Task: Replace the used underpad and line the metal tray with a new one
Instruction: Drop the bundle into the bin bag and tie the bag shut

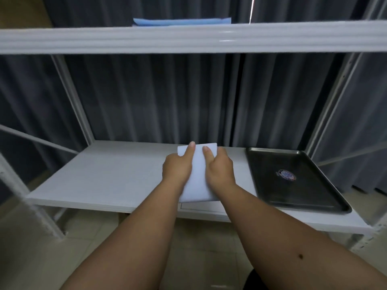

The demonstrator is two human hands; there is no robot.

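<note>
Head view looks down on a white shelving rack whose lower shelf [104, 176] runs across the middle of the picture, with a dark pleated curtain [146, 97] hanging behind it. At the left the shelf board lies bare in front of the rack's slanted white post [71, 97]. Near the middle, both forearms reach forward over the shelf's front edge to a folded white underpad [198, 176] that lies on or just above the shelf; which of the two cannot be told. The left hand [177, 167] holds the pad's left side, its forefinger stretched flat along the top face towards the far edge and the other fingers curled at the pad's edge, so its grip is closed on the pad. The right hand [219, 168] takes the right side the same way, one finger lying straight on top, the rest wrapped round the edge. Just to the right, apart from the pad, a dark metal tray [326, 206] sits on the shelf's right end, unlined, with a round sticker [287, 175] on its floor. On the upper shelf [188, 38], above the hands, lies a stack of blue sheets [182, 21].
</note>
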